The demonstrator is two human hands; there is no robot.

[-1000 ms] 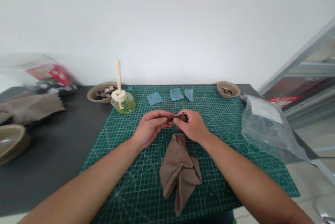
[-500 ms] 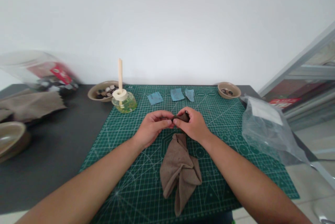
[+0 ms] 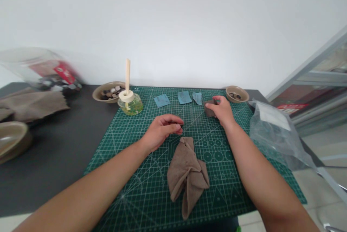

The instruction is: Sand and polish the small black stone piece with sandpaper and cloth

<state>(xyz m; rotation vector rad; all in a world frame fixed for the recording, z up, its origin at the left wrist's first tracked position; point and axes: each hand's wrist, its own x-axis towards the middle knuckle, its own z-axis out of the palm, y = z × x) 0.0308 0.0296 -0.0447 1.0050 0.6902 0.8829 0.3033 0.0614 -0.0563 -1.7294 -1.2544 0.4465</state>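
My left hand (image 3: 164, 130) hovers above the green cutting mat (image 3: 119, 159), thumb and fingers drawn together in a pinch. A dark sliver shows between them, too small to name. Farther right, my right hand (image 3: 223, 111) grips a small dark brown squarish piece (image 3: 209, 110) by its edge, low over the mat and left of the small bowl (image 3: 240, 92). Whether it is cloth or sandpaper I cannot tell. A crumpled brown cloth (image 3: 187, 174) lies on the mat nearer to me, below both hands.
Blue paper pieces (image 3: 162, 101) lie along the mat's back. A reed diffuser bottle (image 3: 131, 105) and a bowl of dark and pale pieces (image 3: 99, 93) stand back left. At right is a clear plastic bag (image 3: 271, 127); at far left, a jar (image 3: 32, 65) and another bowl (image 3: 16, 145).
My right hand has parted from my left and moved right and away from me, carrying the brown piece. My left hand has stayed almost in place.
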